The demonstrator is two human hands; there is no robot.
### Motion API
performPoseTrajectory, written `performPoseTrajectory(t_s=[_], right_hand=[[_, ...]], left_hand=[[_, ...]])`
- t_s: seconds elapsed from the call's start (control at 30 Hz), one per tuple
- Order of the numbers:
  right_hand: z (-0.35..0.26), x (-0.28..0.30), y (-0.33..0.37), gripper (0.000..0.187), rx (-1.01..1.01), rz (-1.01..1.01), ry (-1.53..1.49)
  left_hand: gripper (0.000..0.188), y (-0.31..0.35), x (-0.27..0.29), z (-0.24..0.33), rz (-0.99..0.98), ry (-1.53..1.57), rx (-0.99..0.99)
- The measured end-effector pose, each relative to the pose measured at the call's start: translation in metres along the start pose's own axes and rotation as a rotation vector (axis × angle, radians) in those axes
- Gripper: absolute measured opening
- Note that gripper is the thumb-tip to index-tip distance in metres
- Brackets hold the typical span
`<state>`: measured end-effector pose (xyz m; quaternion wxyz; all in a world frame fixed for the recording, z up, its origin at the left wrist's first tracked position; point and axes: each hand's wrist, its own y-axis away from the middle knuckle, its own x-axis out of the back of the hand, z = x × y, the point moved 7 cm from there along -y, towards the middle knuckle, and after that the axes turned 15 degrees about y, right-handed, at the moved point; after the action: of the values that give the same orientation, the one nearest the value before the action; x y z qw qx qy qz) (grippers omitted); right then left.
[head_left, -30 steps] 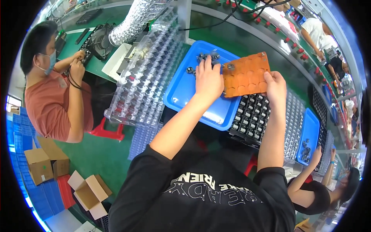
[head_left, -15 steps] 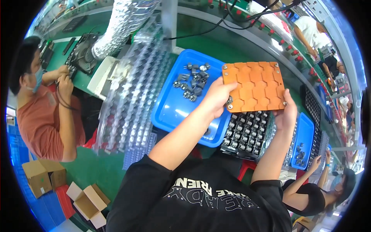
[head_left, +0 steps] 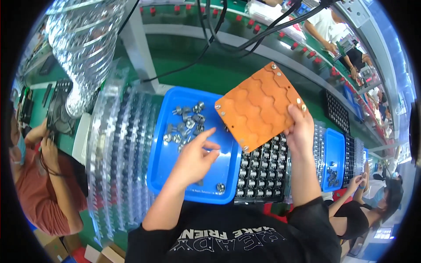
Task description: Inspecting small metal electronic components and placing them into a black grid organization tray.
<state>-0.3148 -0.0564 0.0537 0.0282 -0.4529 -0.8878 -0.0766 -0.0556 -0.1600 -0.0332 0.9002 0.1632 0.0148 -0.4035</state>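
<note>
In my right hand point(head_left: 301, 129) is an orange plate point(head_left: 261, 107) with wavy raised ridges and metal screws at its corners. The fingers grip it by its right corner, and it is tilted over the bench. My left hand point(head_left: 198, 158) is off the plate, its fingers apart with nothing in them. It hovers over a blue tray point(head_left: 160, 175). Several small black and silver metal parts point(head_left: 186, 122) lie loose in that tray, mostly at its far side. One more part point(head_left: 220, 187) sits near the tray's front right corner.
A black tray point(head_left: 261, 175) holding rows of silver parts stands right of the blue tray. Stacked clear plastic trays point(head_left: 123, 153) are on the left. Black cables point(head_left: 210, 39) and a silver duct point(head_left: 83, 48) hang above. Co-workers sit at left point(head_left: 48, 193) and right point(head_left: 355, 219).
My left hand has let go of the orange plate and moved down left over the blue tray. The plate has turned and now hangs from my right hand alone. The view has shifted.
</note>
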Motion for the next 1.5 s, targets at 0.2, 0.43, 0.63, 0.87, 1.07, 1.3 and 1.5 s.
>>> performPoseTrajectory(t_s=[0.2, 0.43, 0.63, 0.87, 1.07, 1.3, 1.5], right_hand=[[0.062, 0.037, -0.200, 0.012, -0.201, 0.116, -0.310], [0.130, 0.045, -0.425, 0.014, -0.284, 0.057, -0.338], [0.101, 0.048, -0.528, 0.030, 0.563, -0.348, -0.057], [0.107, -0.019, -0.490, 0.032, 0.040, -0.154, -0.549], [0.086, 0.078, -0.453, 0.036, -0.183, -0.621, -0.549], [-0.029, 0.113, -0.153, 0.055, 0.071, -0.472, -0.085], [0.006, 0.204, 0.115, 0.052, 0.326, -0.395, -0.058]], left_hand=[[0.056, 0.028, -0.005, 0.022, 0.248, -0.517, -0.390], [0.048, 0.056, -0.016, 0.005, 0.130, -0.704, -0.476], [0.051, 0.066, -0.012, 0.010, -0.005, -0.694, -0.337], [0.041, 0.084, -0.012, -0.006, 0.056, -0.810, -0.118], [0.022, 0.063, -0.012, -0.009, 0.055, -0.743, -0.240], [0.014, 0.064, -0.002, -0.001, 0.194, -0.511, -0.268], [0.005, 0.062, 0.002, -0.020, 0.251, -0.338, -0.256]])
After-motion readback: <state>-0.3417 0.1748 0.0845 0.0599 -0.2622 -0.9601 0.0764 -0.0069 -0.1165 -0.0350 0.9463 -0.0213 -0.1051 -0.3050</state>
